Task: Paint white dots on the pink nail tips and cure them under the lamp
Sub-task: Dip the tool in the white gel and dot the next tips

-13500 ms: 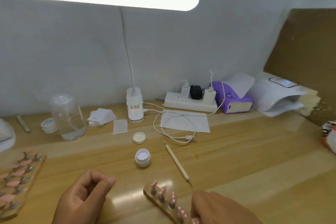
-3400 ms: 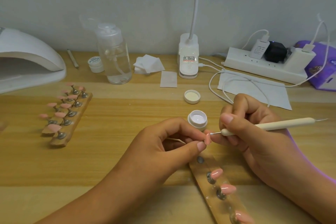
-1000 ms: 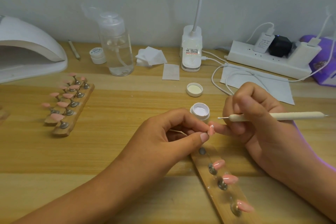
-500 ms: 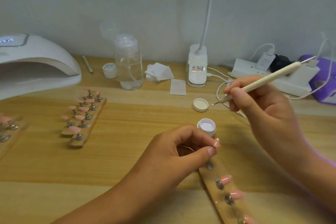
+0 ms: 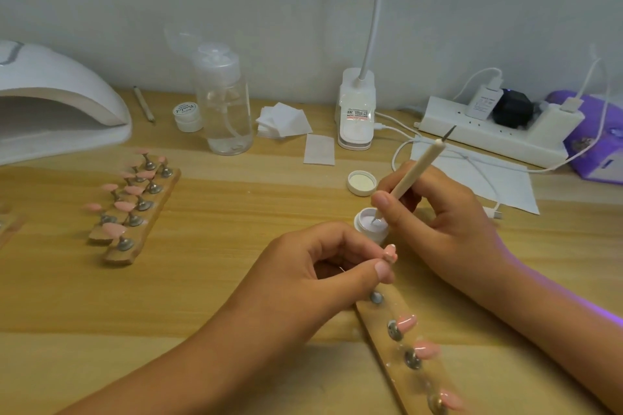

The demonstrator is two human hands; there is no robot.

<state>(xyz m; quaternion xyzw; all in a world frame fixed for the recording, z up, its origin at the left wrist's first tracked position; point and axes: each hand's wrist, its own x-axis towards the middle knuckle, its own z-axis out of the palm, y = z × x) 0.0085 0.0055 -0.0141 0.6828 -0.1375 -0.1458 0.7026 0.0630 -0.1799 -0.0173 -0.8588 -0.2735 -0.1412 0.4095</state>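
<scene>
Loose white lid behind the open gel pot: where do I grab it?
Pinch the lid across its rim, straight down from above. It lies flat on the table, open side up, too low for a side grasp; the raised round wall offers opposite faces. Keep to its left: the right hand, holding the dotting tool in the pot, sits close on its right.
</scene>
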